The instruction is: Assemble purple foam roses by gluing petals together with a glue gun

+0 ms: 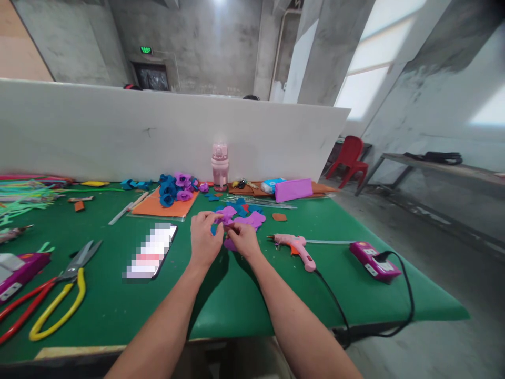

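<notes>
Concrete room, bare grey walls, white partition board (pixel 173 131) standing along the far edge of my green table (pixel 236 300). Head view only. Both my hands meet over the table centre, fingertips touching. My left hand (pixel 204 239) is curled, thumb and fingers pinched on a small purple felt piece (pixel 228 222); my right hand (pixel 244 239) is curled the same way and pinches that piece from the other side. More purple shows under my right hand, can't tell if it's the same piece. Just beyond my hands: loose pile of purple and blue felt cutouts (pixel 246 215) lying flat. Further out past my left hand: orange sheet (pixel 165 206) with finished blue and purple felt flowers (pixel 175 188) on it. Pink water bottle (pixel 220 166) upright against the partition, straight ahead of my hands. Right of my right hand: pink glue gun (pixel 296 247) lying on the table, black cord running off the near edge; further right a magenta power strip (pixel 374 260) with a plug in it. Left of my left hand: phone (pixel 152 251) flat, screen up. Further left: scissors with yellow handles (pixel 63 295), red handles beside them. Far left: heap of coloured straws or sticks (pixel 23 192), can't tell which. Red chair (pixel 349 158) off the table, well to the right.
</notes>
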Demonstrator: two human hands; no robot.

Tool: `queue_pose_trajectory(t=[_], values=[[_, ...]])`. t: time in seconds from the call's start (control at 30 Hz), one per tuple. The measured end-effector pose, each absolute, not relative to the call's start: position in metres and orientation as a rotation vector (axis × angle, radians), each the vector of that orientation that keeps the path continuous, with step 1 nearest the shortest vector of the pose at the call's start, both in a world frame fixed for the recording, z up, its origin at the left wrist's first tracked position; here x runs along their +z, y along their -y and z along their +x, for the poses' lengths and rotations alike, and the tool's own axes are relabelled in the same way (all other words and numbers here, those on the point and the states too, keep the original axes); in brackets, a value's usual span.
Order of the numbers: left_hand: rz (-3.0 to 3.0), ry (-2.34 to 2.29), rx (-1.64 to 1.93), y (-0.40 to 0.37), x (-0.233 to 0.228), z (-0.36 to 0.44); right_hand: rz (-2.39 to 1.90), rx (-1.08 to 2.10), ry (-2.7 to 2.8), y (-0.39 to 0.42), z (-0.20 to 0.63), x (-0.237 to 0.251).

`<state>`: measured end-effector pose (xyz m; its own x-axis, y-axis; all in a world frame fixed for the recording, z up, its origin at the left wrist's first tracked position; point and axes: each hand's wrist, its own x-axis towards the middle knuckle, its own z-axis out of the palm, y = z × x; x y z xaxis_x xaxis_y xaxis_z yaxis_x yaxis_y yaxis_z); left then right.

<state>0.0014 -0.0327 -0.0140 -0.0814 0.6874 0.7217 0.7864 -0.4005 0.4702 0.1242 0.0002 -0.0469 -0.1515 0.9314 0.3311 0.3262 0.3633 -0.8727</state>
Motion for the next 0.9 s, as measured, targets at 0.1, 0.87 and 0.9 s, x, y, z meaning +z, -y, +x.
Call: queue_pose_trajectory(t=[0.1, 0.87, 0.9], values=[[-2.050, 1.690, -1.491, 0.031, -0.015, 0.000, -1.154, 0.785, 1.698, 0.001, 0.125, -0.046], [-2.184, 1.654, -1.278, 0.023, -0.016, -0.012, -1.336, 0.472, 1.976, 0.007, 0.129, -0.037], [-2.192, 1.640, -1.278, 0.023, -0.015, -0.013, -1.338, 0.471, 1.977, 0.007, 0.129, -0.037]])
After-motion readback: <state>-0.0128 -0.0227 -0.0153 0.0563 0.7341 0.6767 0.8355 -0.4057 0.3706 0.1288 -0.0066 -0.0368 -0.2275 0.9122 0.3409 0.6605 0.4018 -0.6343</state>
